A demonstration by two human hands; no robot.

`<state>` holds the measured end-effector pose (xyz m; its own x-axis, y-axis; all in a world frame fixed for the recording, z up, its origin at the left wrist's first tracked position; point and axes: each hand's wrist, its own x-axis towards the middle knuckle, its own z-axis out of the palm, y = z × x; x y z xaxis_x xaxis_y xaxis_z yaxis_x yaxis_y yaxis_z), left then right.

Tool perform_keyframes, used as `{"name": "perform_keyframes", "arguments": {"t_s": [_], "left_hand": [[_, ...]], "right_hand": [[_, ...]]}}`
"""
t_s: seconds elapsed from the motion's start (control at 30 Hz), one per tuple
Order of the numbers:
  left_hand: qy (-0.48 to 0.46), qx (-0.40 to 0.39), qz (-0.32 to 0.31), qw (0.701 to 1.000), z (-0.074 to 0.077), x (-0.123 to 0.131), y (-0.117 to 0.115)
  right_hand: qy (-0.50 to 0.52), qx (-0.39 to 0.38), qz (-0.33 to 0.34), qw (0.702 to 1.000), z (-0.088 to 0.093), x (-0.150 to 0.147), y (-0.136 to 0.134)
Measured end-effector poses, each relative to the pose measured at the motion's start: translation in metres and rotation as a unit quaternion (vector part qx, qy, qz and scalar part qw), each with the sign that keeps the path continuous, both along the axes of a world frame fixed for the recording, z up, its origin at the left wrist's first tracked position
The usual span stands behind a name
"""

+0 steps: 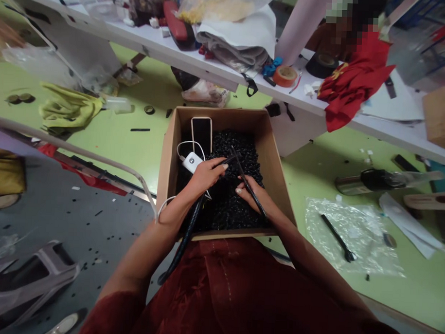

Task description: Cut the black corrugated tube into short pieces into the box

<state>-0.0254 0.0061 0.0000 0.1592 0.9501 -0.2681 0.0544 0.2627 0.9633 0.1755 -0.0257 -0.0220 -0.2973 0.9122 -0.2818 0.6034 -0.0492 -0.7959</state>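
A cardboard box (280, 188) full of small black pieces (224, 211) stands in front of me. Over it, my left hand (207, 174) is closed on a dark strip whose end points toward the right hand. My right hand (253, 191) grips a long, thin black strip (256, 201), slanting across the fingers. The two strips meet or cross near the box's middle; whether they are joined I cannot tell. Below my left wrist a black corrugated tube (193, 224) hangs over the box's near edge. A phone (202, 132) and a white device with a cable (192, 162) lie inside.
Tape rolls (285, 76), a red cloth (357, 79) and plastic bags crowd the shelf behind. On the green table are a yellow-green cloth (69, 108), a flask (353, 182) and a clear bag with a black tool (337, 234). Another person sits at the back right.
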Motion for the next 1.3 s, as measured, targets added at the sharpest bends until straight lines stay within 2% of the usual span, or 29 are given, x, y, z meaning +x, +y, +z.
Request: {"name": "perform_keyframes", "arguments": {"t_s": [0.3, 0.63, 0.87, 1.13, 1.23, 1.3], "left_hand": [[0.063, 0.027, -0.052, 0.996, -0.004, 0.006, 0.002], [0.067, 0.018, -0.06, 0.996, -0.012, 0.011, 0.002], [0.075, -0.011, -0.052, 0.996, -0.021, 0.013, 0.005], [0.09, -0.04, -0.033, 0.995, -0.038, 0.014, 0.008], [0.085, -0.063, -0.031, 0.994, -0.039, 0.015, 0.009], [0.065, -0.086, -0.031, 0.994, -0.034, 0.017, 0.008]], "right_hand": [[0.001, 0.009, 0.007, 1.0, 0.003, 0.004, 0.001], [-0.062, 0.029, -0.013, 0.998, 0.003, 0.007, 0.001], [-0.086, 0.051, -0.003, 0.995, -0.005, 0.01, 0.0], [-0.128, 0.08, 0.003, 0.989, -0.018, 0.012, 0.001], [-0.136, 0.078, -0.008, 0.988, -0.019, 0.012, 0.003], [-0.129, 0.076, -0.028, 0.988, -0.018, 0.012, 0.005]]}}
